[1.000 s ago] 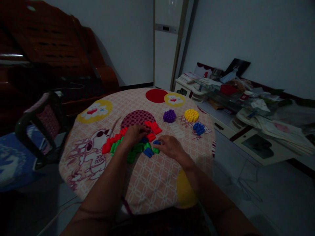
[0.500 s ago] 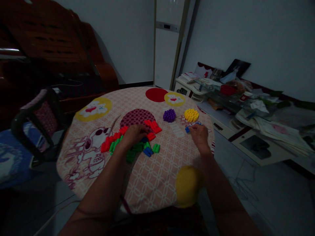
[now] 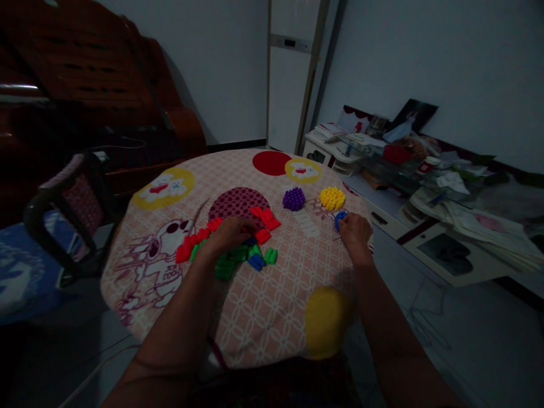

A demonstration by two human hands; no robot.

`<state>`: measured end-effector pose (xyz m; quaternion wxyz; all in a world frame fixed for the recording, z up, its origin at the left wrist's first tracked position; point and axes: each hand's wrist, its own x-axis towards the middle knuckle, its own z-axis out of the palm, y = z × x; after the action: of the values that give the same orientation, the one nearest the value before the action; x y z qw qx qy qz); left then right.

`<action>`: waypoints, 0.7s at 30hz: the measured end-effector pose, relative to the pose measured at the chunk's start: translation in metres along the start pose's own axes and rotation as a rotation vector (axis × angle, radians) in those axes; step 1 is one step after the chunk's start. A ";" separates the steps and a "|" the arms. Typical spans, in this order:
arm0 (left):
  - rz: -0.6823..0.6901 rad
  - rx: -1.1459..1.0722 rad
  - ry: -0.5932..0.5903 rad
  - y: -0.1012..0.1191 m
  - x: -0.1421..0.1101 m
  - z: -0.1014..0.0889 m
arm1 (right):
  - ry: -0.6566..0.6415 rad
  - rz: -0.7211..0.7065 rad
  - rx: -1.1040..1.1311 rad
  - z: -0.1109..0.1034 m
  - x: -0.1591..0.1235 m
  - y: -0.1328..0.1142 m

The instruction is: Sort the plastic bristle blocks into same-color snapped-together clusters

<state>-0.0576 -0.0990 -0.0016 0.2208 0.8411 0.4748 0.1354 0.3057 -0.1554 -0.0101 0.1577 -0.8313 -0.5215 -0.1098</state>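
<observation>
My right hand [image 3: 356, 231] is at the right side of the table, fingers pinched at a small cluster of blue plastic blocks [image 3: 339, 220]; its fingertips are partly hidden. Over the loose pile on the left rests my left hand [image 3: 233, 232], its fingers curled together, and what they hold is hidden. Red blocks [image 3: 267, 217] lie around that hand, with green blocks [image 3: 232, 256] below it and a blue block [image 3: 256, 261] beside a separate green block [image 3: 271, 256]. Behind my right hand stand a yellow block cluster [image 3: 332, 198] and a purple block cluster [image 3: 293, 199].
A patterned cloth covers the round table [image 3: 263, 317]. To the left stand a chair [image 3: 72, 209] and a wooden sofa [image 3: 102, 90]. A low cabinet [image 3: 442, 249] with papers and clutter runs along the right, and a white upright unit [image 3: 289, 85] stands at the back.
My right hand has moved right and slightly nearer, and the blue block in its fingers is now together with the other blue ones. My left hand has barely moved.
</observation>
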 end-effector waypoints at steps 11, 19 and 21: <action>0.044 0.111 -0.056 -0.005 -0.001 0.005 | 0.017 -0.131 0.196 -0.014 -0.024 -0.036; -0.015 -0.087 0.070 0.010 -0.003 -0.002 | -0.173 -0.317 0.586 -0.011 -0.061 -0.068; 0.039 -0.243 0.085 0.020 -0.002 0.003 | -0.229 -0.361 0.731 -0.012 -0.071 -0.078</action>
<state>-0.0422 -0.1102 0.0060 0.2983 0.8107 0.4474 0.2317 0.2043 -0.1877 -0.0120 0.3614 -0.6229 -0.6774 0.1498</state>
